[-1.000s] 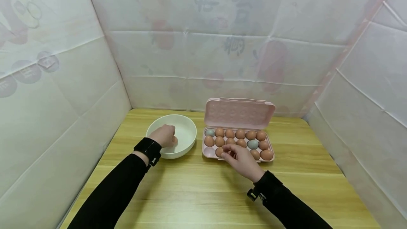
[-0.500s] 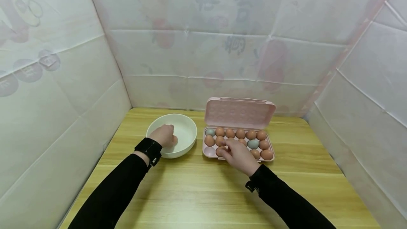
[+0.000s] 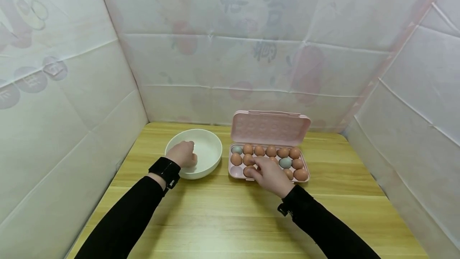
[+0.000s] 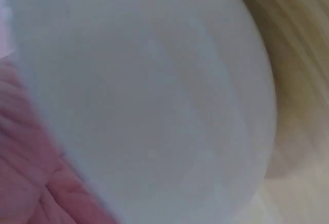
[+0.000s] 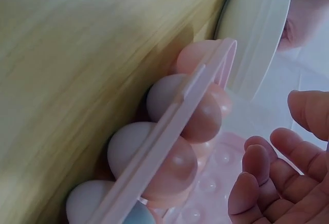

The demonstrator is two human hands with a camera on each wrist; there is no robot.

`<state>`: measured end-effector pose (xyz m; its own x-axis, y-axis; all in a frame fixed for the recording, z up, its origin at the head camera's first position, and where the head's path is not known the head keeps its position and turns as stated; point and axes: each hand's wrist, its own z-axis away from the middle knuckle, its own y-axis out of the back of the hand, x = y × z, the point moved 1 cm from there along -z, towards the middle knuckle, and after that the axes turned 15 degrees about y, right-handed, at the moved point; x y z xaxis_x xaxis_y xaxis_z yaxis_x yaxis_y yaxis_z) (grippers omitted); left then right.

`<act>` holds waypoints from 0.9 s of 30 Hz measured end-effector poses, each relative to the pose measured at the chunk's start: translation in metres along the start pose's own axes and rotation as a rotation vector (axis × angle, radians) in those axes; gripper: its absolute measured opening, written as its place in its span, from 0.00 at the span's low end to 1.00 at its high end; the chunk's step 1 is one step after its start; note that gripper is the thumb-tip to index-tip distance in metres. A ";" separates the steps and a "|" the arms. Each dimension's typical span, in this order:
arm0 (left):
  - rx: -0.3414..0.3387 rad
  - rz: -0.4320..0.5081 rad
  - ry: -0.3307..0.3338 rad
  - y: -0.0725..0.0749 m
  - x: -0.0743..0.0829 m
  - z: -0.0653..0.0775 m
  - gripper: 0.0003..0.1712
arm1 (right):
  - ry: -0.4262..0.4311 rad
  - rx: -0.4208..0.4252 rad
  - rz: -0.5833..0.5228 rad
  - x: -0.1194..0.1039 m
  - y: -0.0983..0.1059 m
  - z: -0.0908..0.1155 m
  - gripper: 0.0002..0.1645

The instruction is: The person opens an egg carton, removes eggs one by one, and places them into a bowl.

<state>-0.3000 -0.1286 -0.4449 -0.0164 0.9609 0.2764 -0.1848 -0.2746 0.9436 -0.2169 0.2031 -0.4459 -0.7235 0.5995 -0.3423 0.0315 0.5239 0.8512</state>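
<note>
My left hand (image 3: 182, 154) reaches down into a pale round bowl (image 3: 212, 151) with its fingers bent; the bowl wall (image 4: 154, 100) hides the fingertips in the left wrist view, and I cannot tell whether they hold anything. My right hand (image 3: 271, 177) hovers over the front row of a pink egg carton, thumb and index finger apart above a brown egg (image 3: 248, 171). In the right wrist view, the loosely bent fingers (image 5: 255, 162) stand away from the eggs. At the front-left corner, one carton cup (image 3: 236, 172) holds no egg.
The carton's lid (image 3: 271, 129) stands raised at the back. Brown eggs fill most cups, with a pale blue-green egg (image 3: 285, 163) among them and another (image 3: 236, 150) at the back left. Printed sheets (image 3: 215, 63) wall in the wooden table (image 3: 215, 219).
My right hand has shifted slightly left, its thumb and index finger parting over the front egg. My left hand has drawn back a little to the left in the bowl.
</note>
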 end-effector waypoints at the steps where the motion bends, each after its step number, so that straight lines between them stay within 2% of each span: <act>1: 0.025 -0.005 -0.011 0.003 0.001 0.003 0.20 | -0.005 -0.006 0.008 0.000 0.001 -0.001 0.06; 5: 0.144 0.023 -0.067 0.015 0.009 0.020 0.24 | -0.025 -0.046 0.018 0.001 0.006 -0.006 0.07; 8: 0.188 0.139 -0.115 0.020 0.017 0.043 0.25 | -0.023 -0.089 0.030 0.000 0.011 -0.012 0.04; 10: 0.194 0.230 -0.153 0.018 0.021 0.059 0.24 | -0.001 -0.117 0.069 0.000 0.012 -0.017 0.09; 15: 0.200 0.400 -0.274 -0.006 0.029 0.091 0.15 | 0.049 -0.134 0.210 0.003 0.010 -0.026 0.10; 18: 0.186 0.461 -0.323 -0.022 0.032 0.104 0.11 | 0.049 -0.138 0.274 0.004 0.006 -0.034 0.18; 23: 0.133 0.474 -0.335 -0.041 0.035 0.112 0.11 | 0.069 -0.211 0.350 0.004 -0.009 -0.047 0.26; 27: 0.096 0.470 -0.315 -0.047 0.037 0.113 0.11 | 0.077 -0.287 0.423 0.004 -0.021 -0.056 0.25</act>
<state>-0.1810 -0.0842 -0.4584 0.2205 0.6820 0.6973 -0.1383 -0.6858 0.7145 -0.2588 0.1603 -0.4428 -0.7375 0.6709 0.0770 0.1498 0.0513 0.9874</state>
